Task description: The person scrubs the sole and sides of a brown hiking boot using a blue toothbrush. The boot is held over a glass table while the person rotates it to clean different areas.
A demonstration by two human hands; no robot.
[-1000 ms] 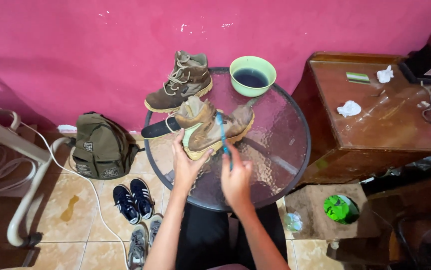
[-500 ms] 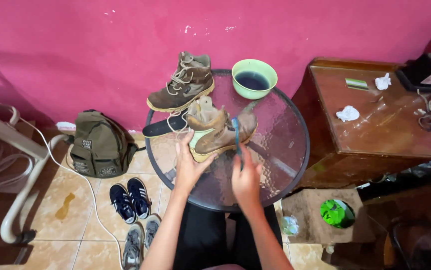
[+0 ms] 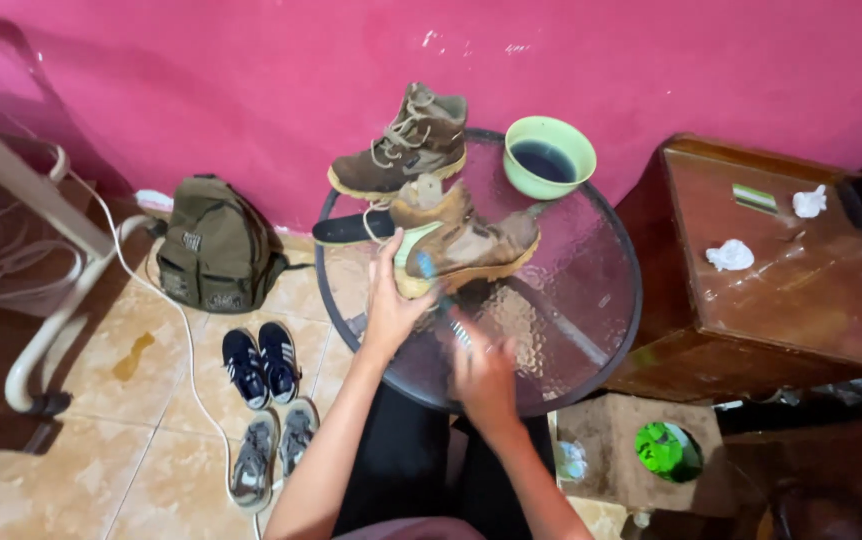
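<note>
Left hand (image 3: 391, 305) grips suede boot (image 3: 466, 245); right hand (image 3: 483, 375) scrubs with slim toothbrush (image 3: 441, 295).

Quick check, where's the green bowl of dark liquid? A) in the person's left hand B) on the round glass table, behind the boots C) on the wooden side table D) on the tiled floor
B: the green bowl stands on the glass table near the wall, behind the boot that the left hand steadies.
</note>
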